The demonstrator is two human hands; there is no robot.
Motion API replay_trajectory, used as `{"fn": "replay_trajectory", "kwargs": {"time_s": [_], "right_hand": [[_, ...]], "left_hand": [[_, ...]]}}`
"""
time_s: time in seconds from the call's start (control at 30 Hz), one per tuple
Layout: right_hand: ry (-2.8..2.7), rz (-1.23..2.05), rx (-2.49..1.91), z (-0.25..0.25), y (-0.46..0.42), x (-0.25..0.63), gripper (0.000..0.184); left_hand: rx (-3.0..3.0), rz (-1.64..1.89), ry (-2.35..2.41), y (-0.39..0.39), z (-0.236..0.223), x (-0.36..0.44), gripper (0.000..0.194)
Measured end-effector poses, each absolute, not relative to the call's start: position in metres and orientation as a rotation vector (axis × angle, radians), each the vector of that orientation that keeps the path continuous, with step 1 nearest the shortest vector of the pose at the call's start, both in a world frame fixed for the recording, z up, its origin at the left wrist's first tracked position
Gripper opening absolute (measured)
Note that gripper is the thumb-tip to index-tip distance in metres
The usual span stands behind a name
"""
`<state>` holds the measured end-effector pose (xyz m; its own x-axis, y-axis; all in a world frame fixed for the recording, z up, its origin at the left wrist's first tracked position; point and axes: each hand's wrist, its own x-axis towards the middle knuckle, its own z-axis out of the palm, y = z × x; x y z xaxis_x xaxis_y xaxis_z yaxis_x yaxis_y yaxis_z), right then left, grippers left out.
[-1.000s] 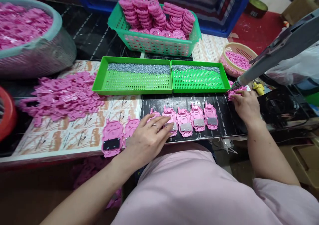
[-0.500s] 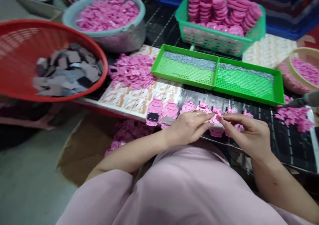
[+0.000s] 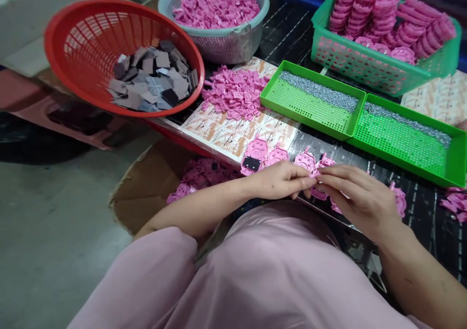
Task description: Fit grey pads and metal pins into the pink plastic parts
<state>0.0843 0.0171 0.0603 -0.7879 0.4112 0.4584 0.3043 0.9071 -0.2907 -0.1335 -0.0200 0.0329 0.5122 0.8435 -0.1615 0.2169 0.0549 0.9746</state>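
Note:
My left hand [image 3: 286,179] and my right hand [image 3: 361,193] meet at their fingertips over the table's near edge. Between them a small pink plastic piece [image 3: 313,175] shows, pinched by both; its shape is mostly covered by fingers. Beneath and around the hands runs a row of pink round-bodied plastic casings. One casing [image 3: 305,161] lies just beyond my left fingers, and another [image 3: 321,193] is partly hidden under my fingertips. At the row's left end, a casing [image 3: 255,148] carries a black rectangular plate [image 3: 251,163].
A heap of pink pieces [image 3: 237,93] lies left of two green trays [image 3: 352,138] holding small metallic parts. Behind stand a red basket [image 3: 197,83] of grey and black plates, a pale basin [image 3: 226,40] and a green basket [image 3: 350,66] of stacked pink parts. A cardboard box [image 3: 133,185] sits below.
The view has swung left, so the table's things sit further right. My left hand has lifted from lying over the casings, and its fingertips now meet my right hand's at the small pink piece.

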Motion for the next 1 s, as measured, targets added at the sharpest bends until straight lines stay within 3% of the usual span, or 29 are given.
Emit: {"fn": "replay_trajectory", "kwargs": {"time_s": [0.1,0.23,0.37,0.53,1.0], "right_hand": [[-2.543,0.301,-0.524,0.057,0.021,0.078,0.02],[-2.488,0.048,-0.775,0.042,0.038,0.074,0.011],[-2.557,-0.164,-0.774,0.027,0.052,0.064,0.011],[-2.643,-0.394,-0.771,0.022,0.051,0.055,0.011],[-2.722,-0.523,-0.77,0.022,0.035,0.049,0.016]], "left_hand": [[1.779,0.627,1.061,-0.027,0.031,-0.141,0.037],[2.391,0.804,1.454,-0.038,0.022,-0.149,0.027],[2.759,0.702,1.396,-0.041,0.009,-0.15,0.031],[2.817,0.589,1.342,-0.038,-0.001,-0.144,0.044],[2.853,0.66,1.35,-0.037,-0.003,-0.134,0.04]]}}
